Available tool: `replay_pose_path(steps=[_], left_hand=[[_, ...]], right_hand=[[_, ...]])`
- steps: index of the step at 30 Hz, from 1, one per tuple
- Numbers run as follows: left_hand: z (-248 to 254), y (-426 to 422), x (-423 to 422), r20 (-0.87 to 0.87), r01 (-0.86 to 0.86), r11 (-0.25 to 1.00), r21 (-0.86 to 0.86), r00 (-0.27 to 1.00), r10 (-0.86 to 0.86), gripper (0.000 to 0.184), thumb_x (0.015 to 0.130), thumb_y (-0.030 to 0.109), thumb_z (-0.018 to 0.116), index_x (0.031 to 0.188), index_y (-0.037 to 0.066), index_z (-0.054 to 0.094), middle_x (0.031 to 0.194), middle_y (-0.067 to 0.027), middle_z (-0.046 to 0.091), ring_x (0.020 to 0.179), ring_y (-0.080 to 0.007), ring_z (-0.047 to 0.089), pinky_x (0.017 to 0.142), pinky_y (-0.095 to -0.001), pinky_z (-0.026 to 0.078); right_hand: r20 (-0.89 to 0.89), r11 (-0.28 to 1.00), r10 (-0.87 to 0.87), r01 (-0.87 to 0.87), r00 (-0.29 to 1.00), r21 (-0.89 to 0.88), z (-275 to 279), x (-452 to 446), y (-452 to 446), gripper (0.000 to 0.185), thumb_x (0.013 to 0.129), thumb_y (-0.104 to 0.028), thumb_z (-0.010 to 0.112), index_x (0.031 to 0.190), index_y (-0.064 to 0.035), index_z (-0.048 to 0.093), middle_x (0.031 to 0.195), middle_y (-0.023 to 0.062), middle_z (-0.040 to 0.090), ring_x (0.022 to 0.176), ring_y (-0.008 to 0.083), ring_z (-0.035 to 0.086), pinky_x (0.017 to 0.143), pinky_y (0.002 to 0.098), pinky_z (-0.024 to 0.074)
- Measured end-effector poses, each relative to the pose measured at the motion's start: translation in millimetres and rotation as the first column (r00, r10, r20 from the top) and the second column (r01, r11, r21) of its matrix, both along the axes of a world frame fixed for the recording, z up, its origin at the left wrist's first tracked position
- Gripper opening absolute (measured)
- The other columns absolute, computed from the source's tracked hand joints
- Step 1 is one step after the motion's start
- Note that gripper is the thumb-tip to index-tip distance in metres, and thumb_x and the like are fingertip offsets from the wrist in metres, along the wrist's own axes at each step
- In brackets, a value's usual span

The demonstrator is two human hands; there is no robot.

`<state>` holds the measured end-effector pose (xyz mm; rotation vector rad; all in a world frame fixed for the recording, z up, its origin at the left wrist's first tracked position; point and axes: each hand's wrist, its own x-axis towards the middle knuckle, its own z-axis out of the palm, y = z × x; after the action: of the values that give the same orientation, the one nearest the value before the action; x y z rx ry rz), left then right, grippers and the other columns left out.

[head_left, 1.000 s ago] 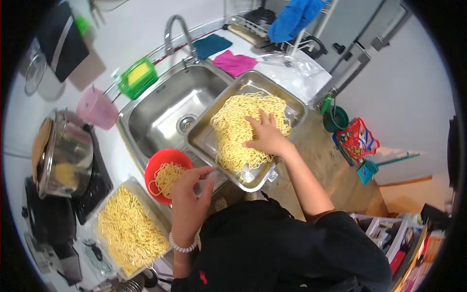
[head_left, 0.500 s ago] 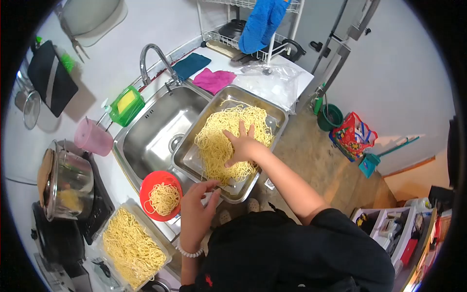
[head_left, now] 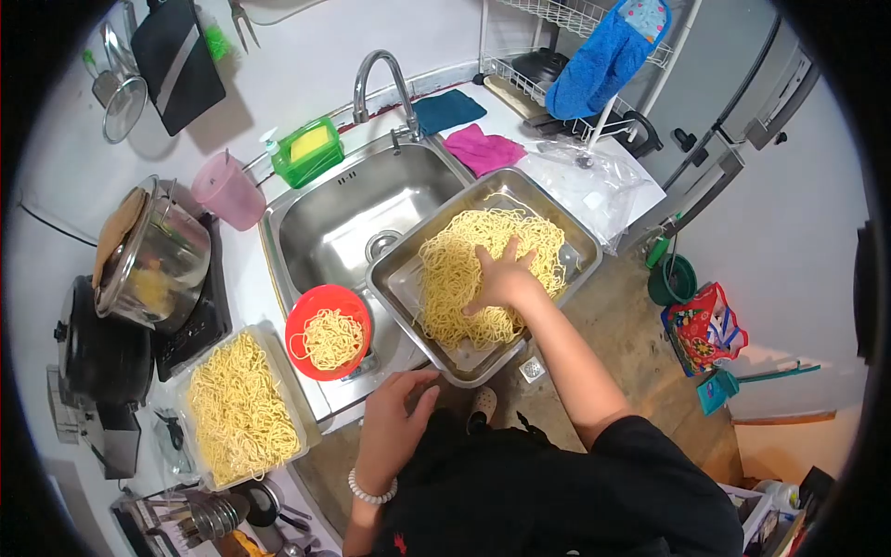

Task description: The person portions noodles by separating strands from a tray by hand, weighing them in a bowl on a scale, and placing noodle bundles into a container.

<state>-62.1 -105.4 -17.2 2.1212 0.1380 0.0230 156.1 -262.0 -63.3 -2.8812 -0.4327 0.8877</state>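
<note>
Left fingers (head_left: 408, 379): bent loosely with the thumb apart, closed on nothing I can see; they are at the tray's near corner, and I cannot tell whether they touch it.
Bracelet (head_left: 371, 495): pale beads round my left wrist.
Box (head_left: 304, 436): clear, on the surface (head_left: 246, 288) at the near left, heaped with box noodles (head_left: 241, 408).
Tray (head_left: 401, 278): metal, set askew over the right part of the sink (head_left: 325, 223), its near corner out past the surface's edge.
Right fingers (head_left: 483, 260): spread, released, lying on top of the tray noodles; they clench nothing that I can see.
Tray noodles (head_left: 455, 251): a loose yellow layer over most of the tray's floor, with bare metal along the left side and a few strands strayed to the far side.
Bowl (head_left: 363, 311): red, left of the tray at the sink's near left corner, with a small tangle of bowl noodles (head_left: 332, 341).
Pot (head_left: 190, 246): see-through, to the left on a black stove (head_left: 215, 316).
Cup (head_left: 229, 192): pink, left of the sink.
Sponge (head_left: 309, 142): yellow, in a green holder (head_left: 316, 170) at the sink's far left.
Cloths: a pink one (head_left: 483, 148) and a teal one (head_left: 448, 111), right of the tap (head_left: 380, 61).
Mitt (head_left: 594, 79): blue, hung on the white rack at the far right.
</note>
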Motion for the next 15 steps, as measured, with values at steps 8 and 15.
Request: replay_pose_path(steps=[8,15], left_hand=[[19.5,26.7,-12.6,0.055,0.009,0.999,0.033,0.998,-0.011,0.023,0.088,0.011,0.067,0.109,0.003,0.069,0.097,-0.0113,0.069,0.089,-0.0205,0.066,0.078,-0.0324,0.052],[2.1,59.3,-52.5,0.058,-0.016,1.000,0.005,0.998,0.016,0.023,0.088,0.013,0.067,0.108,0.004,0.068,0.094,-0.0150,0.066,0.087,-0.0279,0.065,0.078,-0.0361,0.051]], right_hand=[[-0.005,0.999,-0.014,0.014,1.000,-0.034,-13.0,5.0,2.9,0.131,0.057,-0.058,0.084,0.155,-0.0061,0.014,0.147,0.0405,0.026,0.146,0.0501,0.002,0.106,0.0762,0.0021],[-0.010,0.998,-0.052,0.051,0.999,-0.043,-16.2,10.4,5.5,0.132,0.054,-0.055,0.086,0.156,-0.0108,0.014,0.149,0.0415,0.020,0.146,0.0489,-0.001,0.107,0.0744,0.0030]])
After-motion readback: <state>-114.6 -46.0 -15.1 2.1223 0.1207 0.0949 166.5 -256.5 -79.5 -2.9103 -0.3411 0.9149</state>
